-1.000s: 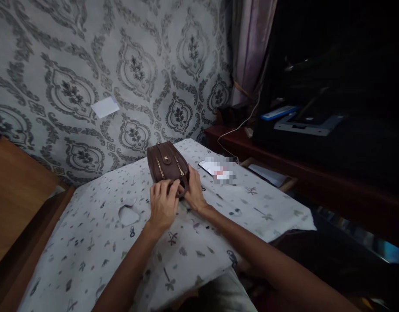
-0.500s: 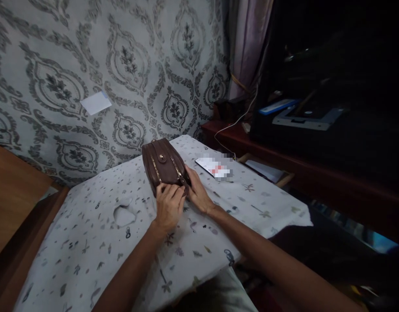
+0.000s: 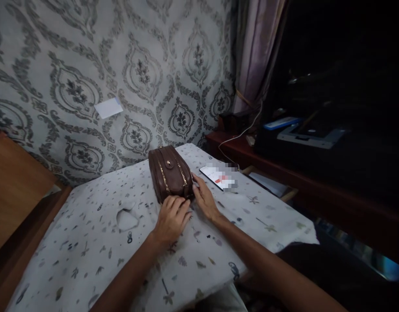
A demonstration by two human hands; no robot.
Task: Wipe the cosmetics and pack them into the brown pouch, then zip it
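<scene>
Both hands' grips, left hand [image 3: 171, 218] and right hand [image 3: 204, 199], touch the zipped brown pouch [image 3: 169, 172] ungrasped.

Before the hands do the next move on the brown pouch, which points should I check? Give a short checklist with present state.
1. Brown pouch rests fully on the patterned cloth: ok.
2. Left hand touches the pouch's near end: ok.
3. Right hand steadies the pouch's right side: ok.
4. Zippers closed: cannot tell; near end hidden by fingers.
5. Phone lies apart from the pouch: ok, though near the right hand.
6. Lighting sufficient: not ok; right side very dark.
</scene>
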